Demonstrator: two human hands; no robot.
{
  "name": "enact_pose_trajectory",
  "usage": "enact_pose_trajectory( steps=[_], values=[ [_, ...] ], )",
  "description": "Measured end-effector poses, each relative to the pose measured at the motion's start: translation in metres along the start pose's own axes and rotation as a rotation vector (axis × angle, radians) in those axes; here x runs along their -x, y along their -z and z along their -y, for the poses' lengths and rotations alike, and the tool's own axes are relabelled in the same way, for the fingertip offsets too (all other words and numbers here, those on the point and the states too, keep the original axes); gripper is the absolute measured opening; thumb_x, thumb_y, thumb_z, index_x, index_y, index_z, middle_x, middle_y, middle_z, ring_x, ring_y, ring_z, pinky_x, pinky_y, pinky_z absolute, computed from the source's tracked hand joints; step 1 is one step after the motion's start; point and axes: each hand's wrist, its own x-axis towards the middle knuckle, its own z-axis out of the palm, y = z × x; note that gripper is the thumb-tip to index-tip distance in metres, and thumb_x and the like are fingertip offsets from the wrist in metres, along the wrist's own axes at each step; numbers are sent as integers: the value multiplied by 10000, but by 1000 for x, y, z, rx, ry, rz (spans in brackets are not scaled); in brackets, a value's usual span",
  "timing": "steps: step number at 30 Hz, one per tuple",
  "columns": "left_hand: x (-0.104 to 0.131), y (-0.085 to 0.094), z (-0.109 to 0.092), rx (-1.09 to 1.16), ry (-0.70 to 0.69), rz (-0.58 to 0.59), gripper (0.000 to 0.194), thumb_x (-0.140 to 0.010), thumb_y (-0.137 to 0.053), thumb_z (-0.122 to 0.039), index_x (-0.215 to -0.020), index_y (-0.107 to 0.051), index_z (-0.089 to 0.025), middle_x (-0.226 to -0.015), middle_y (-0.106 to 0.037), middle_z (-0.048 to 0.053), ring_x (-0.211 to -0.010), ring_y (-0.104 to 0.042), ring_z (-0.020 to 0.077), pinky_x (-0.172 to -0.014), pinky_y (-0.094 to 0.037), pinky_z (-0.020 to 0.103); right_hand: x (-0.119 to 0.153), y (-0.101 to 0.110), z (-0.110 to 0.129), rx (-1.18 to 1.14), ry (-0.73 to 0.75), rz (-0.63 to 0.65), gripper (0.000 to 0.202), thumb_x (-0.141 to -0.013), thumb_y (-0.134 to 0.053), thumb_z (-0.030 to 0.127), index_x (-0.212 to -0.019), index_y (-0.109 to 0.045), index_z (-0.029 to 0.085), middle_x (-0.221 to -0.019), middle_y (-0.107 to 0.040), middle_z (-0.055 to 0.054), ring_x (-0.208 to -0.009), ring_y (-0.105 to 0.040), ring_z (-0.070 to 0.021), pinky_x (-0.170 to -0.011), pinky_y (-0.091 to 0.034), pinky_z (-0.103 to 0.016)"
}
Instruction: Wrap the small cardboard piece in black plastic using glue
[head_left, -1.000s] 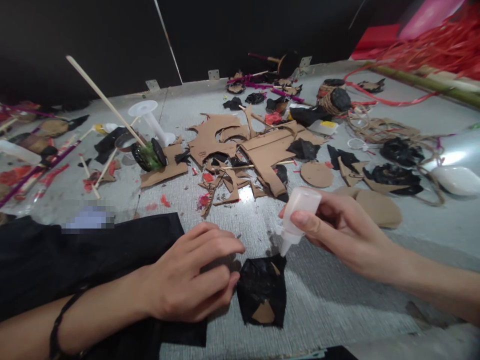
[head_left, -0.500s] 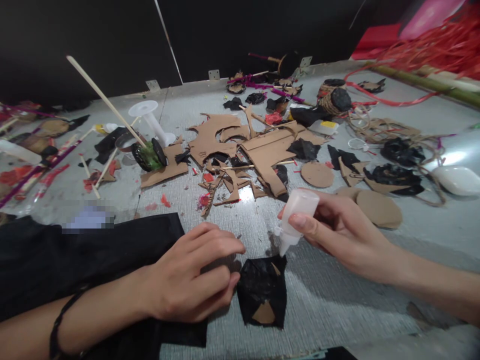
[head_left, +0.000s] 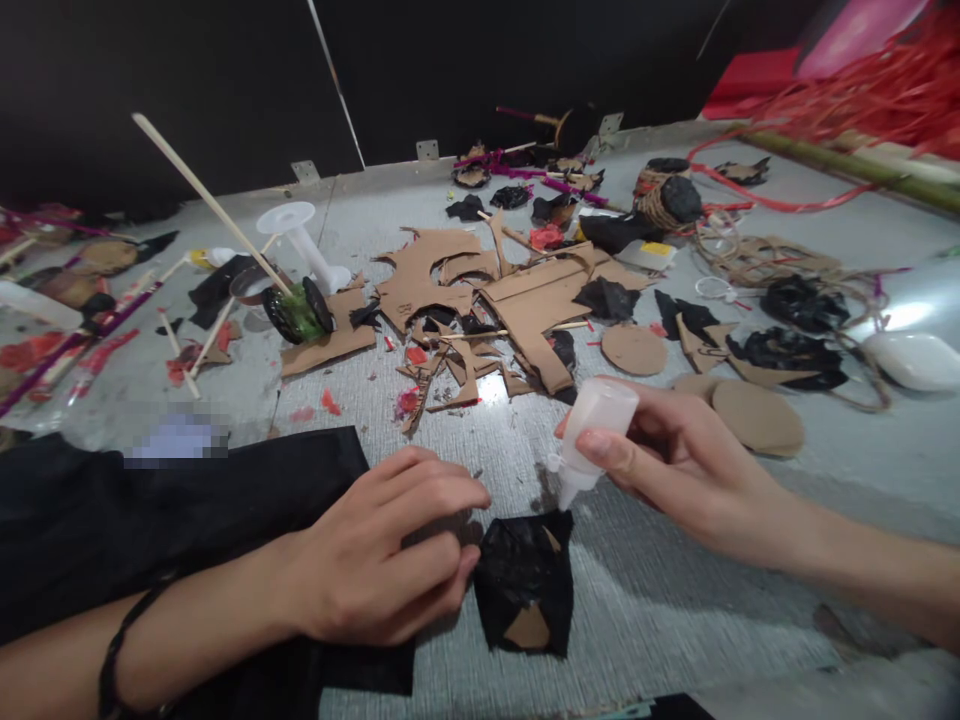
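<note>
The white plastic squeeze bottle [head_left: 606,412] is looking milky; the squarish black film-covered piece [head_left: 517,570] is showing tan triangular cardboard [head_left: 529,628]; the flat grey surface [head_left: 675,620] is displaying fine streaks.

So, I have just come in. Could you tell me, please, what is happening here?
A person's right hand holds a white bottle nozzle down, its tip at the upper right corner of a small black piece. The left hand holds nothing; its fingertips are at the piece's left edge. A black sheet lies under the left forearm, and cut cardboard lies beyond the hands.
</note>
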Motion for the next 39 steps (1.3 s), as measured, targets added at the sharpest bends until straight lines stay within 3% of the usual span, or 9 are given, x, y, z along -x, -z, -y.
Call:
enact_pose_trajectory(
  steps=[25,31,39],
  values=[
    [-1,0,-1,-14,4,0,199,-994,-626,-57,-853,-594,-194,-1070,-786,123,-943,-737,224,-819,-649,397,2,0,-3,-28,-24,17,495,-934,-836,678,-853,-655,224,-707,-512,28,-599,-410,-123,-490,-330,-243],
    [-1,0,0,-11,-4,0,195,-981,-631,-51,-853,-591,-192,-1067,-787,130,-931,-741,231,-813,-656,405,1,-3,0,-41,38,-7,483,-968,-811,664,-839,-662,223,-658,-506,49,-525,-373,-94,-420,-264,-238],
    [-1,1,0,-8,0,-4,195,-975,-637,-54,-848,-589,-194,-1080,-782,128,-935,-748,234,-805,-664,409,0,-2,-2,-65,41,-97,532,-989,-775,689,-762,-651,224,-573,-515,56,-430,-373,-76,-353,-293,-221]
  ],
)
